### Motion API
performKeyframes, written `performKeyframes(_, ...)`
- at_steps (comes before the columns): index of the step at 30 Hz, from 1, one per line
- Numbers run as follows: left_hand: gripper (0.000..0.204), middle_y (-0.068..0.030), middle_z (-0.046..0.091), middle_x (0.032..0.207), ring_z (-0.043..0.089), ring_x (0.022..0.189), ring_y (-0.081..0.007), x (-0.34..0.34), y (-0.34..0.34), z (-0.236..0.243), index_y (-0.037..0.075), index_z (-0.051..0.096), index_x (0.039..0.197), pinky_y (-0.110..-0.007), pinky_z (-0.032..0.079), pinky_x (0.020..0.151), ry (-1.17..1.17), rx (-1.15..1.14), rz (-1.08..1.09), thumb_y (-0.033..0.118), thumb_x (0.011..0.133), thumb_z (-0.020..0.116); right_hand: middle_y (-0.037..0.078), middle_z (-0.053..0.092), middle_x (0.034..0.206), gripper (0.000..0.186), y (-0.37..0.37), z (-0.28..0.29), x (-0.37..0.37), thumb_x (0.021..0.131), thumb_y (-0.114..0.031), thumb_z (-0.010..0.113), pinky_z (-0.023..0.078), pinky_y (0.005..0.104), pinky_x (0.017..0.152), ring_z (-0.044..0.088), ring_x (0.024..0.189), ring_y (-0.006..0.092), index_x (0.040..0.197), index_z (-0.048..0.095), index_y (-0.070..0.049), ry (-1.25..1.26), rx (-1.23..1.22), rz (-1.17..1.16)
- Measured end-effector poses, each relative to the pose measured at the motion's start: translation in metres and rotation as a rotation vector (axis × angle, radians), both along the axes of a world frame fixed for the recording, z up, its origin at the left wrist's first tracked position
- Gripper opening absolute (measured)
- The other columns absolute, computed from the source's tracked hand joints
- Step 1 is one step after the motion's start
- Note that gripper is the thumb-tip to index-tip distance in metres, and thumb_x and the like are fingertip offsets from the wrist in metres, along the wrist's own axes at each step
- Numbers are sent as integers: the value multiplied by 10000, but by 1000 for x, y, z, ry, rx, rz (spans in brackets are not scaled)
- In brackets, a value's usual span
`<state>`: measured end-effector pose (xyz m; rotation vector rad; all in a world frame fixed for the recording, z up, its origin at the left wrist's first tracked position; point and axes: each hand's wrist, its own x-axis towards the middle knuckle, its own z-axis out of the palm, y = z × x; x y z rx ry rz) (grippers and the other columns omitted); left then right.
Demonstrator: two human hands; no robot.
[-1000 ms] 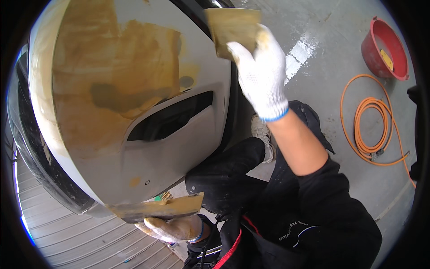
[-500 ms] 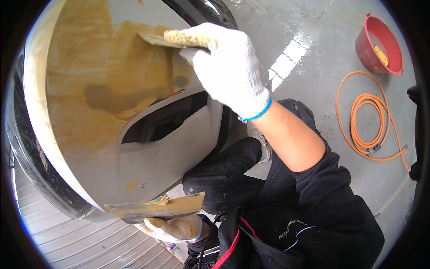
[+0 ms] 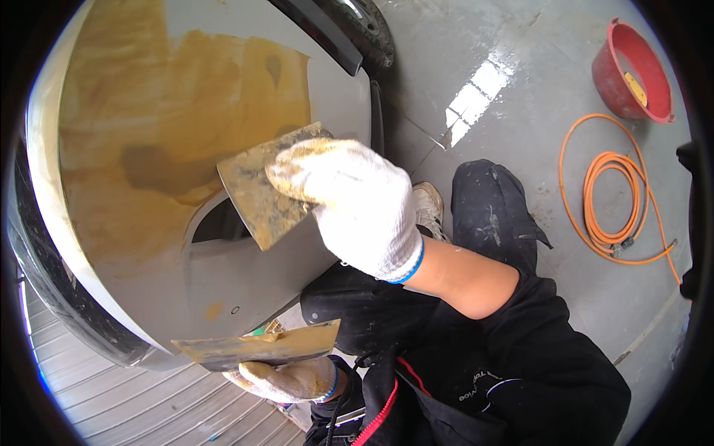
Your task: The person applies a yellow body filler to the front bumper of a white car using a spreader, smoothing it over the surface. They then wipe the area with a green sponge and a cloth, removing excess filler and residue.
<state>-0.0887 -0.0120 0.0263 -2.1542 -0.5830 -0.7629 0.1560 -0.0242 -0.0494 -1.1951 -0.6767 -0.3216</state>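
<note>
My right hand (image 3: pixel 357 201), in a white knit glove stained with filler, is closed on a square putty spreader (image 3: pixel 271 186) smeared with yellowish filler. The spreader's flat face shows, in front of the car body panel (image 3: pixel 253 275); whether it touches the panel I cannot tell. Spread filler (image 3: pixel 186 104) covers much of the panel, with a darker damp-looking patch on it. Low in the view, my gloved left hand (image 3: pixel 290 379) is closed under a flat filler board (image 3: pixel 260 348), held nearly edge-on. A small lump of filler (image 3: pixel 269 336) sits on the board.
Beyond the panel shows a car wheel (image 3: pixel 375 33). On the grey floor at right stand a red bucket (image 3: pixel 632 74) with a yellow item inside and a coiled orange hose (image 3: pixel 613 201). My bent knees are close by the car. A ribbed shutter-like surface (image 3: pixel 89 379) lies at lower left.
My right hand has come down and nearer with the spreader, turning it from edge-on to face-on. A smooth filler area at the panel's upper right now shows. My left hand stays almost still.
</note>
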Motion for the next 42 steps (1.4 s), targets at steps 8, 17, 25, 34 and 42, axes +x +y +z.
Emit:
performKeyframes(8, 842, -306, 591, 1474, 647, 1293, -518, 1, 3, -1, 48, 380, 1681, -598, 597, 975, 19, 49, -22, 113, 975, 834, 24, 817, 1146, 385, -4, -36, 3, 778, 22, 736, 659, 385, 904, 778, 1051, 263, 1095, 852, -163, -198, -38, -8)
performKeyframes(17, 906, -305, 547, 1528, 620, 1359, -498, -11, 5, -10, 83, 415, 1668, -550, 584, 1040, -109, -74, -26, 366, 939, 874, 137, 828, 1156, 337, 29, 28, 129, 937, -133, 749, 596, 333, 943, 799, 1030, 270, 1261, 827, -90, 136, -103, -48)
performKeyframes(25, 759, -275, 623, 1417, 691, 1195, -439, 7, 4, -8, 74, 429, 1670, -448, 613, 868, -58, 29, -111, 136, 1016, 808, 135, 834, 1007, 262, 40, 58, 117, 867, -37, 704, 644, 407, 858, 801, 933, 312, 1051, 883, -93, 50, 58, -55)
performKeyframes(34, 561, -250, 580, 1480, 642, 1321, -408, 1, 0, -25, 114, 434, 1665, -463, 617, 1007, -692, -898, -365, 226, 1142, 604, 170, 817, 1095, 347, 6, 40, 62, 852, 156, 724, 645, 341, 926, 810, 1014, 269, 1148, 828, 7, 95, 148, 248)
performKeyframes(42, 731, -252, 595, 1443, 664, 1264, -419, 6, 9, -16, 87, 433, 1662, -460, 615, 978, -56, -37, -176, 260, 1040, 776, 167, 832, 1188, 358, 5, 9, 122, 969, -100, 763, 598, 307, 943, 796, 1052, 194, 1305, 774, 21, 349, -176, 144)
